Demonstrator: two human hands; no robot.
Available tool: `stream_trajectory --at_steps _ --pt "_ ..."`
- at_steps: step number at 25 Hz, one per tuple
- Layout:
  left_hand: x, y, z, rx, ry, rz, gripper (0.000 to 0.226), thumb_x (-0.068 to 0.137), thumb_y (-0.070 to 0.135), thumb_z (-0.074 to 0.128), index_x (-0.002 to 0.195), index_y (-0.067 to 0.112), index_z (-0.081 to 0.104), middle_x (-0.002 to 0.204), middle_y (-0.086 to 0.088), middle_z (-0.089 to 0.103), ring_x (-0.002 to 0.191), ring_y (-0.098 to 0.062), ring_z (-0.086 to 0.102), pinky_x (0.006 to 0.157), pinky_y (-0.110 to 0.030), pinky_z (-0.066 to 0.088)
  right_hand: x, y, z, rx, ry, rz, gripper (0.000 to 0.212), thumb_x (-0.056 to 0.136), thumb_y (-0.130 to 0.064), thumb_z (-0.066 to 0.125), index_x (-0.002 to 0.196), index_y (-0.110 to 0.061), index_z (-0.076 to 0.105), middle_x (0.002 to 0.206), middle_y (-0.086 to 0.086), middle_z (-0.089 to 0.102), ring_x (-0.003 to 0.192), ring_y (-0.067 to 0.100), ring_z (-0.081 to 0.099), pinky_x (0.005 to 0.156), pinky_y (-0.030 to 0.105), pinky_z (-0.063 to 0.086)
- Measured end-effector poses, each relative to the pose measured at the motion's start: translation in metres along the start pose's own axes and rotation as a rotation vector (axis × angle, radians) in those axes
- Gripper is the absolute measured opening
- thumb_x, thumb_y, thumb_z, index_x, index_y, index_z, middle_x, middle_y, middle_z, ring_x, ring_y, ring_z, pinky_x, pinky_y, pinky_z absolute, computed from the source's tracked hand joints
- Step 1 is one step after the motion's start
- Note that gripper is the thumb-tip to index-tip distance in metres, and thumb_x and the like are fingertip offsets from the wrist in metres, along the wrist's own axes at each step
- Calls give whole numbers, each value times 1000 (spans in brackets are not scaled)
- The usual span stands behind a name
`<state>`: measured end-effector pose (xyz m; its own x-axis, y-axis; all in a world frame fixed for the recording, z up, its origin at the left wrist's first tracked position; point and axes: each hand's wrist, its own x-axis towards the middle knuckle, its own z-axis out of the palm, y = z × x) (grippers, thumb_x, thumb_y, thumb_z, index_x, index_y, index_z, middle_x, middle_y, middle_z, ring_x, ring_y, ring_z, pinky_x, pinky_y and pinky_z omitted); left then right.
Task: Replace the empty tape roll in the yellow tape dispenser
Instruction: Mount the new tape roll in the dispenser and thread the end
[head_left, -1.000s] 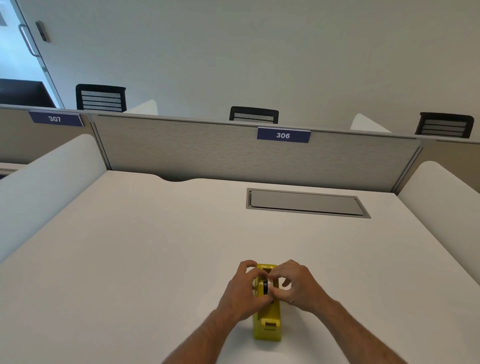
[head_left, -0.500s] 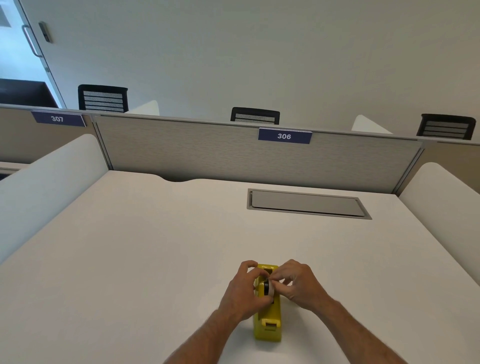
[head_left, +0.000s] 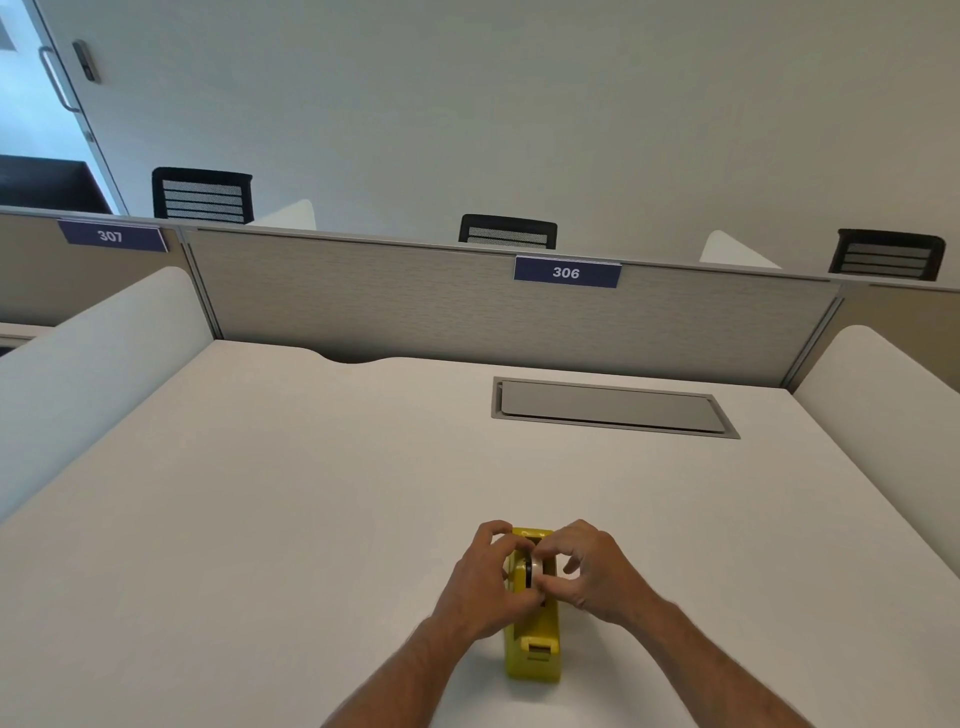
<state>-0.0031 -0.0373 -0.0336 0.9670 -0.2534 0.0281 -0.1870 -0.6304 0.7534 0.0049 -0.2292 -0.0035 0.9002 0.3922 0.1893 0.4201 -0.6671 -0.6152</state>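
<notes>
A yellow tape dispenser (head_left: 535, 649) stands on the white desk (head_left: 260, 519), near the front edge, its cutter end toward me. A tape roll (head_left: 535, 569) with a dark core sits in its cradle, mostly hidden by fingers. My left hand (head_left: 485, 592) wraps the dispenser's left side, thumb and fingers pinching the roll. My right hand (head_left: 597, 571) comes from the right, its thumb and forefinger also on the roll. Whether the roll carries tape or is empty I cannot tell.
A grey cable hatch (head_left: 613, 408) is set into the desk further back on the right. Low white side screens (head_left: 93, 364) border the desk. A grey partition labelled 306 (head_left: 566, 273) closes the far edge, with black chair backs behind it.
Both hands stay on the roll in the dispenser; the right fingers have shifted slightly. The dispenser has not moved.
</notes>
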Motion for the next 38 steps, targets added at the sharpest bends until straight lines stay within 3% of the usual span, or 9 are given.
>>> stream_trajectory --at_steps 7,12,20,27,33,38 --pt "0 1 -1 -17 -7 -26 55 70 58 75 119 40 60 145 11 41 102 -12 57 83 -21 54 5 -2 2 -27 54 -42 10 78 -21 75 85 -27 79 84 -17 76 86 7 59 65 24 54" --pt "0 0 -2 -18 -9 -32 54 69 57 79 118 41 61 145 11 41 103 -11 56 86 -23 56 4 1 2 -35 21 -49 15 75 -34 74 89 -30 77 87 -20 74 93 6 58 62 20 55" --pt "0 3 -3 -3 -26 -59 57 67 54 82 118 40 61 146 11 41 109 -16 58 90 -28 56 8 3 3 -61 31 -31 7 80 -27 73 85 -27 79 85 -16 75 87 5 58 63 27 56" --pt "0 4 -5 -7 -24 -25 59 69 52 82 121 38 61 145 10 42 98 -10 56 82 -17 52 2 1 4 -32 13 -13 28 68 -33 77 96 -31 75 94 -19 69 94 6 55 62 18 54" --pt "0 6 -6 -17 -31 -61 58 67 52 84 120 38 62 145 12 41 107 -16 58 88 -26 54 5 2 2 -41 47 -26 16 78 -25 77 93 -27 81 91 -10 76 90 7 59 66 24 55" --pt "1 5 -5 -1 -33 -61 59 68 54 84 120 37 62 146 10 40 107 -15 58 88 -26 54 2 3 1 -47 14 -29 24 75 -32 78 98 -27 79 95 -13 74 94 6 58 65 21 56"
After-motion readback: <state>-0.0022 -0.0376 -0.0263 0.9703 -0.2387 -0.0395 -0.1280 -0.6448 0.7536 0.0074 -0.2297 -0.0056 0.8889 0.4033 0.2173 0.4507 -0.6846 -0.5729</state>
